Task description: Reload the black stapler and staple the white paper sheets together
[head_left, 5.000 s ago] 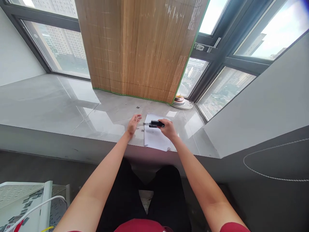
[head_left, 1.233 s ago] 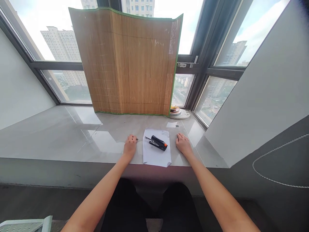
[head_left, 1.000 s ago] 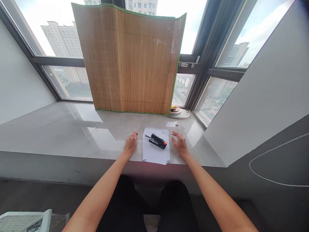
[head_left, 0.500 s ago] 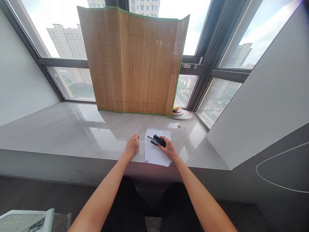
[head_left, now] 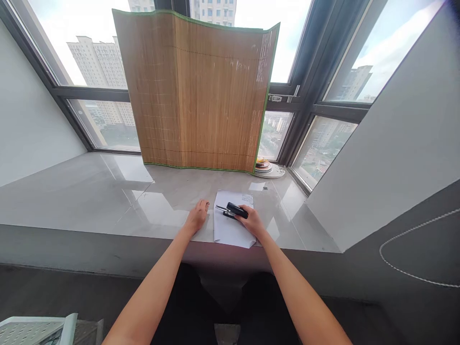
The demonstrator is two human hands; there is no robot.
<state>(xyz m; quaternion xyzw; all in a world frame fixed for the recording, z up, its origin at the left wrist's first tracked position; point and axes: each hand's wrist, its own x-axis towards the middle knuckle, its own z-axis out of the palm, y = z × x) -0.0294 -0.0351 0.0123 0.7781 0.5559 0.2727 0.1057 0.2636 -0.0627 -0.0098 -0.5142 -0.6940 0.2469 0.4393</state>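
My right hand (head_left: pixel 252 222) is closed around a black stapler (head_left: pixel 235 209) just over the sheets of white paper (head_left: pixel 233 234). The stapler points left, and a thin metal part sticks out from its front end. Its top and lower parts stand slightly apart. To the left of the paper, my left hand (head_left: pixel 197 215) rests near the sill with its fingers curled in. Whatever those fingers may hold is hidden. A small staple strip or dark piece (head_left: pixel 265 188) lies beyond the paper, beside a small white slip (head_left: pixel 257 186).
The glossy tiled window sill (head_left: pixel 89 196) ends at a front edge before my legs. A bamboo mat (head_left: pixel 208 96) with green edging stands upright against the window. Stacked plates (head_left: pixel 275 171) sit at its right corner. A white perforated plastic item (head_left: pixel 36 328) is at lower left.
The stapler has turned slightly, so its metal front part now points more level to the left. My left hand has shifted a little toward the paper.
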